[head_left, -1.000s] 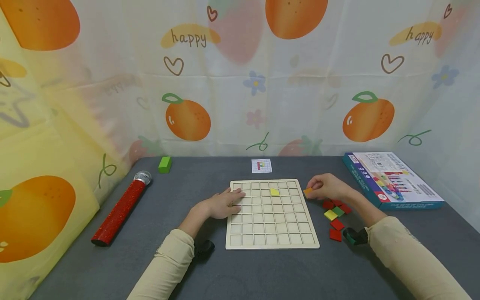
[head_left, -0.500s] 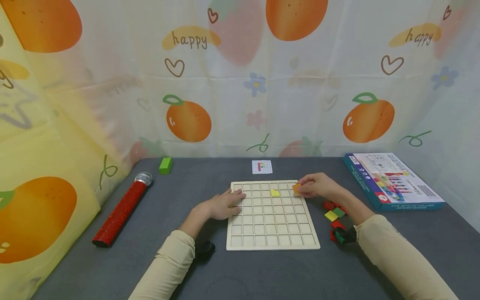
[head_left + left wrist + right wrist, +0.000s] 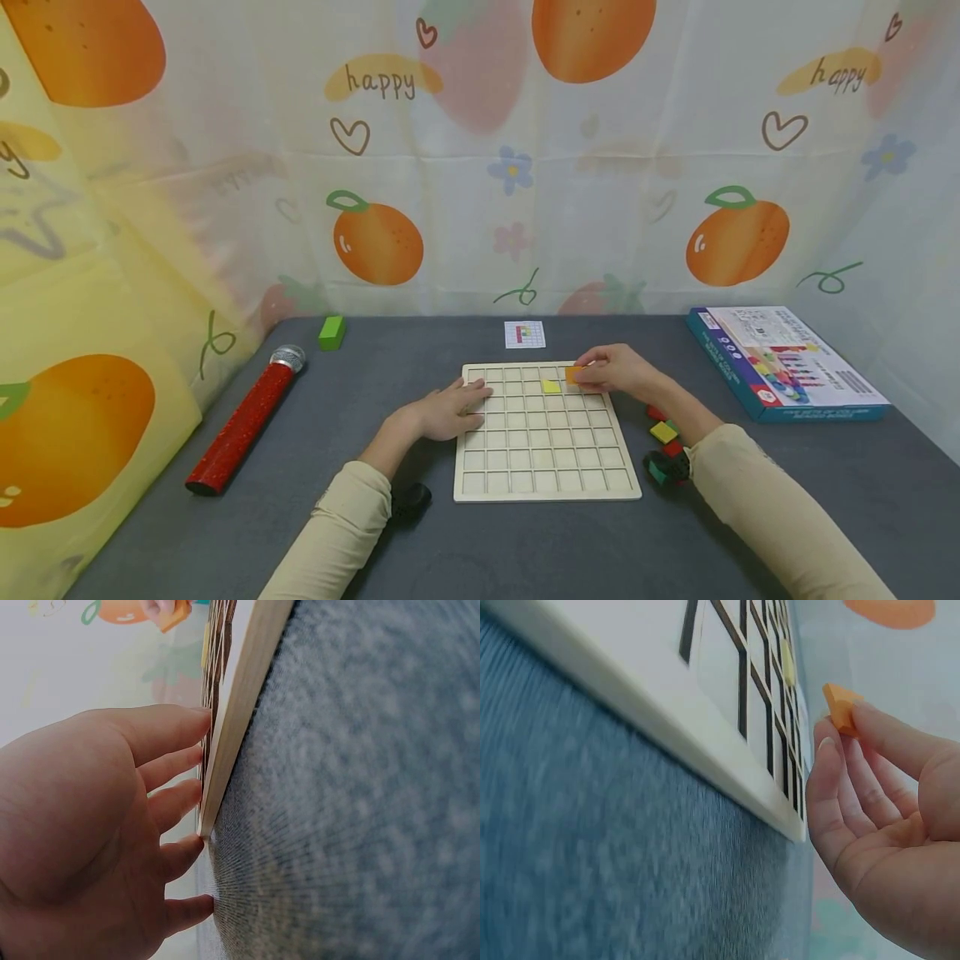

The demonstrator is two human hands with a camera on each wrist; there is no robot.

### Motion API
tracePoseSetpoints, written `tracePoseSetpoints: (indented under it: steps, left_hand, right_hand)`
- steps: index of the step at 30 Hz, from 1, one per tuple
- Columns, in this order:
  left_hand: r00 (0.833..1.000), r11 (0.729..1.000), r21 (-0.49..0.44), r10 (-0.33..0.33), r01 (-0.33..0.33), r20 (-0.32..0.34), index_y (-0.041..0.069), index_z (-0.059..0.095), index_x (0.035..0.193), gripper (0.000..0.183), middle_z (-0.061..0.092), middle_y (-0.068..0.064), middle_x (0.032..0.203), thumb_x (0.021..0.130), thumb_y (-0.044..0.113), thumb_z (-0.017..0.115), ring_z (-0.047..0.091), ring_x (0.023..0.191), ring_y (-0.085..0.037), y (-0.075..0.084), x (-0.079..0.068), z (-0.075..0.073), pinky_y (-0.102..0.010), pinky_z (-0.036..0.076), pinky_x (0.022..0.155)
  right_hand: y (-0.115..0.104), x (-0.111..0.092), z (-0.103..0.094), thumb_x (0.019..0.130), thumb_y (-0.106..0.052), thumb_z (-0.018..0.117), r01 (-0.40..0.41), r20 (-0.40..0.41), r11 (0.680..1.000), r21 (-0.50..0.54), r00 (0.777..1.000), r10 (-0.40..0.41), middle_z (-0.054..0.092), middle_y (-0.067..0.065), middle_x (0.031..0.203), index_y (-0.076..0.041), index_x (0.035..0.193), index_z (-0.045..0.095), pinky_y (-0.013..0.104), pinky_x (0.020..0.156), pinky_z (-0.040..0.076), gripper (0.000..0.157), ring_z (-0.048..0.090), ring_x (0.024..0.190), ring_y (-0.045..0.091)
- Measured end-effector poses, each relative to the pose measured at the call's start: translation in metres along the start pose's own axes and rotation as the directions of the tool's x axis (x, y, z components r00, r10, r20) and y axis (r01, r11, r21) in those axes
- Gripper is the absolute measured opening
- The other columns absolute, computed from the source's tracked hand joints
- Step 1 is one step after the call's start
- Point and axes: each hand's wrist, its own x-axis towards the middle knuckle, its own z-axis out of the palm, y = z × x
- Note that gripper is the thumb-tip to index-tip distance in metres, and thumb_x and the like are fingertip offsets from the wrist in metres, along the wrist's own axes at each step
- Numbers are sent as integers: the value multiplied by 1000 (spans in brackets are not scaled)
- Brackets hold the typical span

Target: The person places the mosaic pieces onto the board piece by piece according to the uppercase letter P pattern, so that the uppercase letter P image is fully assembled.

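A pale wooden grid board (image 3: 525, 458) lies in the middle of the table. One yellow square tile (image 3: 551, 387) sits in a cell of its upper part. My right hand (image 3: 618, 371) pinches an orange square tile (image 3: 841, 706) between thumb and fingers, over the board's upper right part. In the right wrist view this tile is tilted and held above the grid surface. My left hand (image 3: 444, 412) rests at the board's left edge, fingers spread; in the left wrist view its fingertips (image 3: 196, 720) are at the rim.
Right of the board lie several loose tiles, among them a yellow tile (image 3: 663, 432), partly hidden by the right wrist. Behind the board is a small pattern card (image 3: 525, 335). A flat box (image 3: 787, 362), a red microphone (image 3: 243, 425) and a green block (image 3: 332, 333) also stand around.
My right hand has moved left from beside the board to over its upper right part, carrying the orange tile. My left hand has stayed at the board's left edge.
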Motion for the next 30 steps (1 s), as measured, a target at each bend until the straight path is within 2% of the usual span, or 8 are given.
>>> tracePoseSetpoints:
  steps: [9,18,25,30]
  left_hand:
    - [1000,1000,0,-6,6,7,12,30,151,54,17,-8,157,102,27,47,5,143,-34,-1,0,-1,-58,11,109]
    - [1000,1000,14,-5,5,0,13,31,151,54,19,-8,157,102,27,47,7,143,-34,-1,1,-1,-58,12,109]
    - [1000,1000,5,-14,14,-1,13,31,151,53,18,-8,157,102,27,47,7,143,-34,0,0,0,-58,12,109]
    - [1000,1000,0,-13,13,1,13,31,151,53,18,-8,157,102,27,47,6,143,-34,0,0,0,-59,12,108]
  right_hand:
    - [-4,8,10,91,-9,65,32,40,999,13,999,-33,65,17,102,10,118,57,39,78,52,33,65,89,27]
    - [-12,12,21,91,-6,65,-19,22,998,64,1000,18,69,15,95,10,117,60,35,74,54,31,68,84,24]
    - [-15,14,29,88,-8,69,-20,-3,1000,9,1000,20,69,12,95,7,114,64,33,71,55,30,67,80,21]
    - [-17,18,33,86,-8,72,-64,-30,998,0,997,64,68,13,93,4,111,66,29,64,54,28,66,72,18]
